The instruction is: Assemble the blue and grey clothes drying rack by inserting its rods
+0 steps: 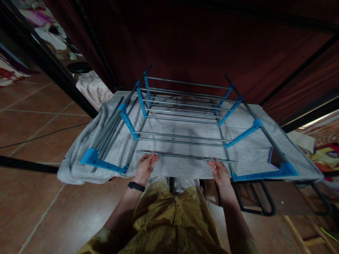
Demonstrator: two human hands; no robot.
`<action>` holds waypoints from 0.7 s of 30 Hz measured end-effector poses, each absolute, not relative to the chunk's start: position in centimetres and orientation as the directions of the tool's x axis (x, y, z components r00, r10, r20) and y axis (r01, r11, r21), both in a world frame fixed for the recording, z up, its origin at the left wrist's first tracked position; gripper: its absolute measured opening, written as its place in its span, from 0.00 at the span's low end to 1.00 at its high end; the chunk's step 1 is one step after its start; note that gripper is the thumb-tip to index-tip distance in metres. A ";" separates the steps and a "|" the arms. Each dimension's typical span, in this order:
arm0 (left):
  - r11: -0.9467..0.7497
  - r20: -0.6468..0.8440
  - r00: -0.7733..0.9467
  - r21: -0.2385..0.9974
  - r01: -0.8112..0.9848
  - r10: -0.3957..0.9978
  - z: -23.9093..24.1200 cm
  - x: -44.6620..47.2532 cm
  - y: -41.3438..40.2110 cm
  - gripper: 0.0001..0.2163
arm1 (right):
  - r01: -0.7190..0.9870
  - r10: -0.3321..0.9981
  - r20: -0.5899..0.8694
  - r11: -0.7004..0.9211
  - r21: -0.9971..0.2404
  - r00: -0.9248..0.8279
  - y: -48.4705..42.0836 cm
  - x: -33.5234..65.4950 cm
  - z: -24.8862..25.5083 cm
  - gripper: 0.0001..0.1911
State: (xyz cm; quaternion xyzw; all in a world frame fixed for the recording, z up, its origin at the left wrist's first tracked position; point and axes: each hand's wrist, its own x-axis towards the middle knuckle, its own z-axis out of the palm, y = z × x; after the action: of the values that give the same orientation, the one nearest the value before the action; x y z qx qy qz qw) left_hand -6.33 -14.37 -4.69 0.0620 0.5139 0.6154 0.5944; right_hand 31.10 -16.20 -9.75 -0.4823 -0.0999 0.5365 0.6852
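Note:
A thin grey metal rod [185, 156] lies level between my hands, in front of a partly built rack. My left hand [146, 166] pinches it near its left end, a dark band on that wrist. Toward the right end, my right hand [219, 170] holds the same rod between thumb and fingers. The rack has blue plastic brackets [128, 123] along both sides, joined by several metal rods [185, 101]. The nearest blue brackets, on the left [104, 165] and on the right [267, 174], have no rod between them.
A grey cloth [79, 151] covers the table under the rack. Several loose rods [112, 130] lie inside its left side. A dark red curtain [180, 46] hangs behind. Black metal tubing [265, 211] stands at the lower right, and a cable [45, 135] crosses the tiled floor.

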 end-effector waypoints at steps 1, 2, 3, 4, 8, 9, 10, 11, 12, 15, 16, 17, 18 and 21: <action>0.244 -0.541 -0.269 0.696 -0.676 0.797 -4.7 -6.1 -14.4 0.13 | -0.634 0.829 -0.385 -0.048 -0.772 0.405 -16.2 31.1 -9.8 0.09; 0.253 -0.549 -0.258 0.687 -0.682 0.795 -4.7 -5.8 -14.4 0.13 | -0.629 0.825 -0.390 -0.055 -0.776 0.410 -16.2 31.1 -9.8 0.09; 0.260 -0.557 -0.252 0.680 -0.686 0.792 -4.6 -5.6 -14.4 0.13 | -0.626 0.822 -0.395 -0.060 -0.778 0.411 -16.2 31.1 -9.8 0.09; 0.266 -0.563 -0.249 0.676 -0.687 0.788 -4.6 -5.5 -14.4 0.13 | -0.625 0.822 -0.397 -0.066 -0.778 0.408 -16.2 31.1 -9.7 0.09; 0.273 -0.575 -0.254 0.673 -0.687 0.778 -4.5 -5.3 -14.3 0.13 | -0.642 0.842 -0.399 -0.085 -0.762 0.362 -16.2 31.0 -9.3 0.08; 0.275 -0.576 -0.254 0.673 -0.686 0.777 -4.5 -5.4 -14.3 0.13 | -0.649 0.847 -0.401 -0.092 -0.756 0.347 -16.2 31.0 -9.1 0.08; 0.275 -0.576 -0.254 0.674 -0.686 0.777 -4.5 -5.4 -14.4 0.13 | -0.655 0.849 -0.405 -0.096 -0.750 0.339 -16.1 30.8 -9.0 0.08; 0.275 -0.576 -0.256 0.675 -0.685 0.777 -4.4 -5.5 -14.4 0.14 | -0.661 0.850 -0.408 -0.097 -0.744 0.335 -16.0 30.7 -8.9 0.08; 0.272 -0.574 -0.258 0.677 -0.684 0.777 -4.4 -5.5 -14.4 0.14 | -0.666 0.849 -0.411 -0.097 -0.739 0.333 -15.8 30.5 -8.8 0.07; 0.256 -0.562 -0.271 0.684 -0.683 0.781 -4.5 -5.5 -14.5 0.14 | -0.677 0.839 -0.415 -0.079 -0.731 0.351 -15.5 30.0 -8.8 0.06; 0.252 -0.562 -0.275 0.685 -0.684 0.780 -4.5 -5.5 -14.5 0.13 | -0.680 0.839 -0.412 -0.070 -0.729 0.355 -15.4 29.9 -8.9 0.06; 0.250 -0.562 -0.278 0.685 -0.684 0.779 -4.6 -5.5 -14.5 0.13 | -0.683 0.839 -0.408 -0.062 -0.728 0.359 -15.4 29.7 -9.0 0.06; 0.250 -0.565 -0.282 0.685 -0.684 0.776 -4.6 -5.5 -14.4 0.13 | -0.683 0.840 -0.405 -0.057 -0.728 0.362 -15.4 29.7 -9.1 0.06; 0.252 -0.573 -0.290 0.683 -0.685 0.766 -4.7 -5.5 -14.3 0.13 | -0.678 0.841 -0.401 -0.057 -0.733 0.363 -15.5 29.7 -9.4 0.07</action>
State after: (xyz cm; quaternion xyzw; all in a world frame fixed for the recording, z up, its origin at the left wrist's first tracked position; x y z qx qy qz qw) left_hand -5.48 -14.34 -4.72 0.0388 0.5218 0.6104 0.5947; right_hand 29.67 -15.54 -9.37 -0.4666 -0.0875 0.5575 0.6810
